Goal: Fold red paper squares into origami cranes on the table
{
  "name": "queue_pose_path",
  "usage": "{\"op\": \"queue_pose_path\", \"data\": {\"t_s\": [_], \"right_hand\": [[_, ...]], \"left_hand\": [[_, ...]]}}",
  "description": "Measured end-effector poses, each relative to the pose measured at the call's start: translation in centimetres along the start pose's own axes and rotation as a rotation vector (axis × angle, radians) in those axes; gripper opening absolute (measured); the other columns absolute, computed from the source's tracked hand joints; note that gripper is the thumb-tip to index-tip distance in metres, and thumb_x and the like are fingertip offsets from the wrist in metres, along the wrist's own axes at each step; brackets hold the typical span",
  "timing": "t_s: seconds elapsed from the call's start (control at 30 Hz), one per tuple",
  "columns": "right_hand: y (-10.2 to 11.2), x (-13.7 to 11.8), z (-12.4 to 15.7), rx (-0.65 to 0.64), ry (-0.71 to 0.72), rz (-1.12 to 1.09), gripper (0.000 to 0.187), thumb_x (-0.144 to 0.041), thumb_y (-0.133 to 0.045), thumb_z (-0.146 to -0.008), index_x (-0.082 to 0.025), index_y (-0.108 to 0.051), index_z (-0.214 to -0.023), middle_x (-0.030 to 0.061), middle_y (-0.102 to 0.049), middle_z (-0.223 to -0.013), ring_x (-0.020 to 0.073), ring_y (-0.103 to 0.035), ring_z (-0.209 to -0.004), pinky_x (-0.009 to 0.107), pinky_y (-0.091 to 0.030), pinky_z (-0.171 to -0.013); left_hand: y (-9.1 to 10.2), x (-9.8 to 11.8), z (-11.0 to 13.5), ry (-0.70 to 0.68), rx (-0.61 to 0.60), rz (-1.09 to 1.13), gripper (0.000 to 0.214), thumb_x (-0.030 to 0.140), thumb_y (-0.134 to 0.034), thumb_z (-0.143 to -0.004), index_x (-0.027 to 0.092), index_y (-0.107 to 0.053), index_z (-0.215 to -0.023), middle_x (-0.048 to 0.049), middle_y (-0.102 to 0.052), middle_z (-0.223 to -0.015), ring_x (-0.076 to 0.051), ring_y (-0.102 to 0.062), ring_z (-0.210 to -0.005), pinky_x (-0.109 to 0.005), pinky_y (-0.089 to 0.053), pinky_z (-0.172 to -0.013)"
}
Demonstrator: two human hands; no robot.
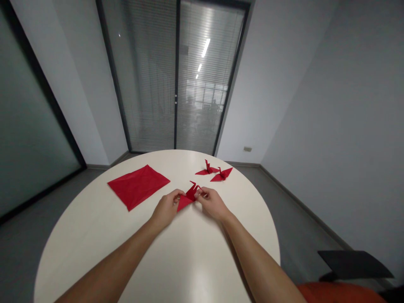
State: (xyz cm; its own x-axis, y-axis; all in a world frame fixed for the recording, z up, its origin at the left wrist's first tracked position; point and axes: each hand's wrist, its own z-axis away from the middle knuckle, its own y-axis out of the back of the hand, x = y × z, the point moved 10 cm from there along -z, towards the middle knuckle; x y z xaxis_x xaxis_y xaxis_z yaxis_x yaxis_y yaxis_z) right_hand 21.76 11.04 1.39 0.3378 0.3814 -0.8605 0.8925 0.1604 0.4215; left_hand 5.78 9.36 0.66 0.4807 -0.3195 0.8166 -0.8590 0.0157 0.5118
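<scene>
Between my two hands is a red origami crane [186, 202], held just over the middle of the round table. My left hand [168, 206] is closed on its left side, with a flat wing showing beside the fingers. Fingers of my right hand [212, 203] pinch the crane's right side, close to a thin folded point. Another narrow point with a bent tip stands up between the hands. Part of the paper is hidden behind my fingers.
Two finished-looking red paper cranes [222, 174] sit at the table's far right. Red paper sheets [139, 185] lie flat on the left. The white round table [176, 269] has a curved edge; a dark chair armrest [355, 264] is at lower right.
</scene>
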Motion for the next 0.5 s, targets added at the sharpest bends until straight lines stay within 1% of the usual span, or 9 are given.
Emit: {"op": "queue_pose_path", "data": {"t_s": [0.13, 0.27, 0.33, 0.4, 0.5], "right_hand": [[0.4, -0.2, 0.0, 0.030, 0.016, -0.026, 0.013, -0.026, -0.056, -0.085, -0.018, -0.065, -0.080, 0.0026, -0.069, -0.082, 0.0180, -0.061, -0.078, 0.029, -0.045, -0.075], [0.5, -0.3, -0.1, 0.045, 0.031, -0.048, 0.013, -0.026, -0.056, -0.083, -0.018, -0.064, -0.078, 0.0021, -0.068, -0.079, 0.0182, -0.061, -0.079, 0.029, -0.045, -0.076], [0.6, -0.3, -0.2, 0.043, 0.037, -0.060, 0.013, -0.027, -0.057, -0.083, -0.018, -0.064, -0.077, 0.0019, -0.067, -0.079, 0.0181, -0.060, -0.079, 0.029, -0.045, -0.076], [0.5, -0.4, -0.2, 0.032, 0.050, -0.067, 0.013, -0.028, -0.058, -0.083, -0.017, -0.063, -0.077, 0.0018, -0.067, -0.080, 0.0180, -0.060, -0.079, 0.029, -0.045, -0.076], [0.4, -0.7, -0.2, 0.011, 0.068, -0.062, 0.012, -0.027, -0.058, -0.083, -0.017, -0.063, -0.077, 0.0017, -0.066, -0.079, 0.0177, -0.060, -0.078, 0.029, -0.044, -0.077]], "left_hand": [[-0.4, -0.8, -0.4, -0.004, 0.019, 0.188, 0.020, 0.025, -0.064, -0.082, 0.019, -0.067, -0.101, -0.0042, -0.072, -0.086, -0.022, -0.068, -0.086, -0.033, -0.052, -0.077], [-0.4, -1.2, -0.7, 0.031, 0.047, 0.314, 0.024, 0.025, -0.069, -0.078, 0.018, -0.063, -0.100, -0.0079, -0.073, -0.097, -0.022, -0.069, -0.092, -0.033, -0.055, -0.079], [-0.4, -1.3, -0.8, 0.068, 0.051, 0.364, 0.025, 0.024, -0.070, -0.077, 0.017, -0.061, -0.100, -0.0086, -0.073, -0.098, -0.021, -0.070, -0.091, -0.033, -0.056, -0.079], [-0.7, -1.5, -0.7, 0.109, 0.032, 0.420, 0.027, 0.024, -0.069, -0.078, 0.017, -0.059, -0.102, -0.0085, -0.073, -0.097, -0.021, -0.071, -0.090, -0.034, -0.057, -0.078], [-1.4, -1.3, -0.5, 0.141, -0.032, 0.499, 0.027, 0.022, -0.066, -0.079, 0.016, -0.057, -0.104, -0.0088, -0.074, -0.096, -0.021, -0.072, -0.089, -0.036, -0.058, -0.079]]}}
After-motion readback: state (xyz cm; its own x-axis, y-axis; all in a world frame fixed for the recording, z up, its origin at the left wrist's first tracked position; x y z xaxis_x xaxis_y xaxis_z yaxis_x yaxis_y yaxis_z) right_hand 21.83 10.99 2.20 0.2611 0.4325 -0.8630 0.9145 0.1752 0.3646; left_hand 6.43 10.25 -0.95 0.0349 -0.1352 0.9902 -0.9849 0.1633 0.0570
